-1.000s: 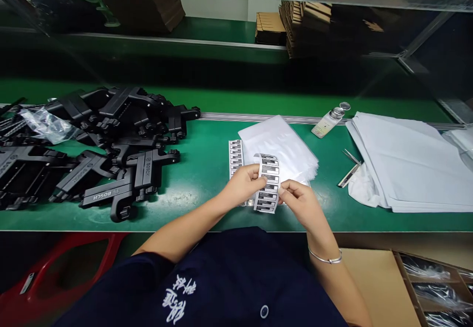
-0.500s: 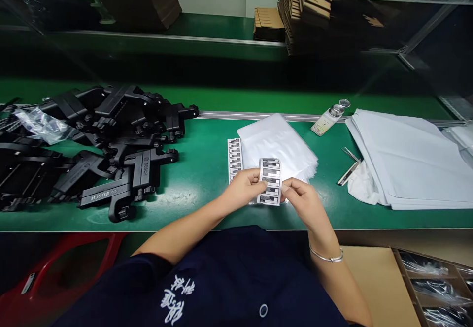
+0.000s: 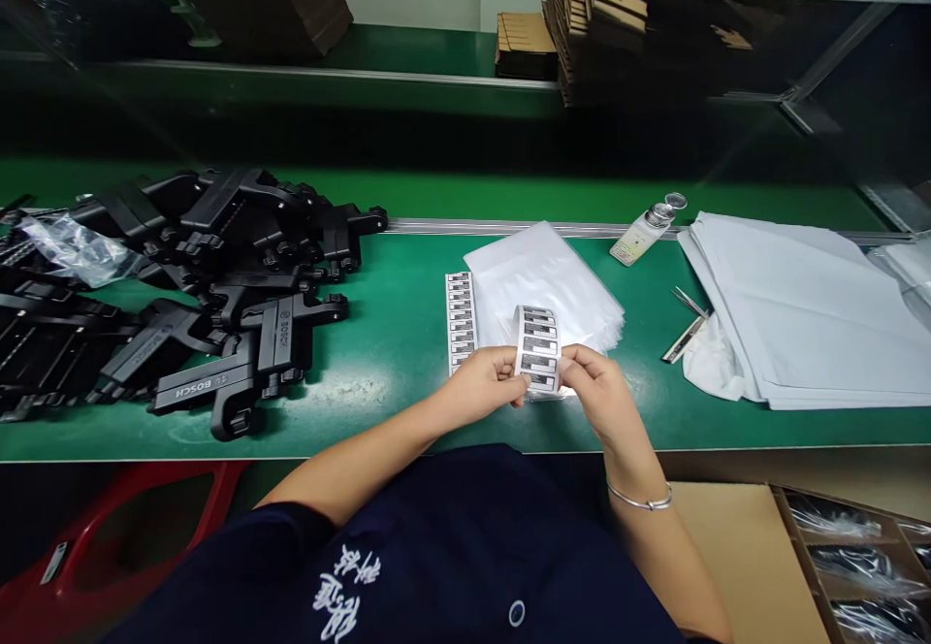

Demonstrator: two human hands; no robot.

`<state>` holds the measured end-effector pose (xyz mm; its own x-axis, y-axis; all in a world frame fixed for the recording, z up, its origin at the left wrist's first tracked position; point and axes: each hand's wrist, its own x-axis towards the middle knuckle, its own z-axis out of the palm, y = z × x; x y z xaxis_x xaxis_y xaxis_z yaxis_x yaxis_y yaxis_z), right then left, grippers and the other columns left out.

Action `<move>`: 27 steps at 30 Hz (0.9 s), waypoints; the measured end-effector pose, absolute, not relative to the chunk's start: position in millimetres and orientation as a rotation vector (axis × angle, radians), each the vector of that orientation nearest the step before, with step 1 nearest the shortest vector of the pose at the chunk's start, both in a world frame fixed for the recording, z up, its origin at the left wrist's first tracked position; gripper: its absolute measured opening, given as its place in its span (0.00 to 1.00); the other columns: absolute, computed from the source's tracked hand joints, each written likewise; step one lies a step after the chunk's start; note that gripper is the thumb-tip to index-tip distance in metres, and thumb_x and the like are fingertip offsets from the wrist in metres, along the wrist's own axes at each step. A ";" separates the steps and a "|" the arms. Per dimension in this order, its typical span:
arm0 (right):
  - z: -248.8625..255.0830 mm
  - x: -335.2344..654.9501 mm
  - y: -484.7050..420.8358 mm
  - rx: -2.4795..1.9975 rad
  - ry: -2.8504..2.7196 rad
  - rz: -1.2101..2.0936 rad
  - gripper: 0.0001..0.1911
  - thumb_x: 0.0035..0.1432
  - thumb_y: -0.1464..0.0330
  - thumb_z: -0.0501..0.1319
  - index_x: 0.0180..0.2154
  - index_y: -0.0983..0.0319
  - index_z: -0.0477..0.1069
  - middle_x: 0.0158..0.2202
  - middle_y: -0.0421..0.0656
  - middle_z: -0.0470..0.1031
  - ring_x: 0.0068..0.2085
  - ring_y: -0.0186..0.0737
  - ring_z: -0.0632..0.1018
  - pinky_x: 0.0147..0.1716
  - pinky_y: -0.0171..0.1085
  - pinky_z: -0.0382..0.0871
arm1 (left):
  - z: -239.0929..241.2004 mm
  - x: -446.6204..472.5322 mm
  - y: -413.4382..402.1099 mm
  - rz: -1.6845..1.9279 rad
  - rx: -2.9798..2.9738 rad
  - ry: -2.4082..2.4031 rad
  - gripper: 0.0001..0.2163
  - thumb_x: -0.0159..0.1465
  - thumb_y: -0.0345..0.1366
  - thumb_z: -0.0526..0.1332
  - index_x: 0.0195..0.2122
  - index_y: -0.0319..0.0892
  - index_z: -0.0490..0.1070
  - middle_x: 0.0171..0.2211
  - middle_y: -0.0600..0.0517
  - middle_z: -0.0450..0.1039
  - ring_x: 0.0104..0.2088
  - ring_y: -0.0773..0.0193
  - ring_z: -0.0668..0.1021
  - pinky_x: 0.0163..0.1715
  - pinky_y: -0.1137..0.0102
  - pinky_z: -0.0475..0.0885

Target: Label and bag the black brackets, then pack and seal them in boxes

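Observation:
Both my hands pinch a curled strip of black-and-white labels (image 3: 539, 347) just above the green bench (image 3: 393, 353). My left hand (image 3: 484, 384) grips its lower left edge with thumb and fingers closed. My right hand (image 3: 593, 384) pinches the lower right edge. Behind the strip lies a stack of clear plastic bags (image 3: 542, 280), and a second label strip (image 3: 459, 319) lies flat to the left of it.
A heap of black plastic tool parts (image 3: 210, 275) covers the bench's left side. White foam sheets (image 3: 792, 309), tweezers (image 3: 688, 324) and a small bottle (image 3: 644, 229) lie at the right. A cardboard box (image 3: 815, 557) of bagged parts sits lower right, a red stool (image 3: 109, 537) lower left.
The label strip has been drawn down through my fingers, so less of it hangs below my hands. Both hands shifted slightly upward and closer together.

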<state>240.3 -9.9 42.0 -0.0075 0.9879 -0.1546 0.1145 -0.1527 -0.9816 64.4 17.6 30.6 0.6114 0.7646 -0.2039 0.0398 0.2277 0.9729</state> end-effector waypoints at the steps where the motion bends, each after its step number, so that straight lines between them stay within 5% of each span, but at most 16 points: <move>1: 41.3 241.4 -6.3 -1.385 -1.188 1.274 0.13 0.54 0.58 0.61 0.27 0.61 0.70 0.23 0.38 0.72 0.27 0.35 0.72 0.28 0.34 0.68 | 28.5 65.6 11.8 0.548 1.278 0.769 0.06 0.55 0.33 0.59 0.32 0.37 0.72 0.21 0.55 0.70 0.22 0.69 0.72 0.25 0.75 0.67; 6: 30.8 258.8 22.7 -1.376 -0.926 1.212 0.17 0.47 0.56 0.67 0.34 0.61 0.72 0.29 0.40 0.76 0.28 0.36 0.74 0.29 0.35 0.68 | 11.4 65.1 -8.9 0.140 1.671 0.528 0.06 0.58 0.38 0.62 0.31 0.41 0.74 0.26 0.54 0.75 0.27 0.65 0.77 0.27 0.75 0.67; 10: 8.4 277.2 41.5 -1.568 -1.108 1.219 0.22 0.47 0.53 0.65 0.37 0.63 0.72 0.31 0.45 0.77 0.32 0.42 0.75 0.33 0.41 0.70 | -0.8 41.2 40.1 0.222 1.908 0.945 0.10 0.63 0.40 0.58 0.41 0.44 0.75 0.36 0.51 0.79 0.37 0.59 0.79 0.35 0.71 0.68; 13: -6.0 282.3 43.5 -1.887 -1.446 0.704 0.25 0.51 0.53 0.60 0.43 0.66 0.71 0.39 0.53 0.76 0.42 0.54 0.75 0.42 0.51 0.69 | -7.9 12.0 106.0 0.510 1.988 1.452 0.13 0.67 0.33 0.51 0.46 0.42 0.73 0.48 0.46 0.74 0.49 0.55 0.74 0.46 0.67 0.66; 16: -9.3 279.2 37.5 -1.933 -1.642 0.235 0.27 0.56 0.55 0.55 0.51 0.66 0.68 0.50 0.57 0.72 0.53 0.59 0.70 0.51 0.55 0.63 | -17.5 -9.4 158.0 0.465 2.064 1.627 0.17 0.63 0.36 0.58 0.52 0.40 0.68 0.54 0.42 0.67 0.55 0.50 0.67 0.50 0.63 0.64; 18: -6.7 274.8 33.0 -1.907 -1.701 0.262 0.26 0.59 0.55 0.53 0.52 0.63 0.67 0.52 0.55 0.71 0.53 0.57 0.70 0.49 0.53 0.66 | -23.6 -14.5 175.9 0.344 2.082 1.627 0.20 0.58 0.38 0.64 0.51 0.39 0.67 0.51 0.41 0.66 0.53 0.47 0.67 0.47 0.62 0.64; 23: -0.1 261.5 28.7 -1.864 -1.698 0.443 0.24 0.60 0.55 0.52 0.51 0.62 0.68 0.51 0.53 0.72 0.52 0.53 0.72 0.44 0.50 0.70 | -29.5 -14.7 179.3 0.275 2.057 1.597 0.09 0.56 0.35 0.64 0.37 0.40 0.68 0.41 0.44 0.68 0.46 0.51 0.69 0.40 0.66 0.64; 27: -5.6 243.7 29.9 -1.775 -1.751 0.614 0.23 0.60 0.57 0.53 0.50 0.63 0.69 0.47 0.52 0.73 0.48 0.50 0.75 0.46 0.49 0.70 | -30.4 -20.3 166.7 0.313 1.985 1.605 0.09 0.59 0.30 0.59 0.41 0.40 0.66 0.37 0.48 0.70 0.39 0.58 0.72 0.35 0.69 0.63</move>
<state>243.7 29.9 -5.6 0.0394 0.9970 0.0664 0.7373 0.0159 -0.6754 -20.3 166.7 -30.4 0.2554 0.9528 -0.1638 0.8216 -0.1246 0.5564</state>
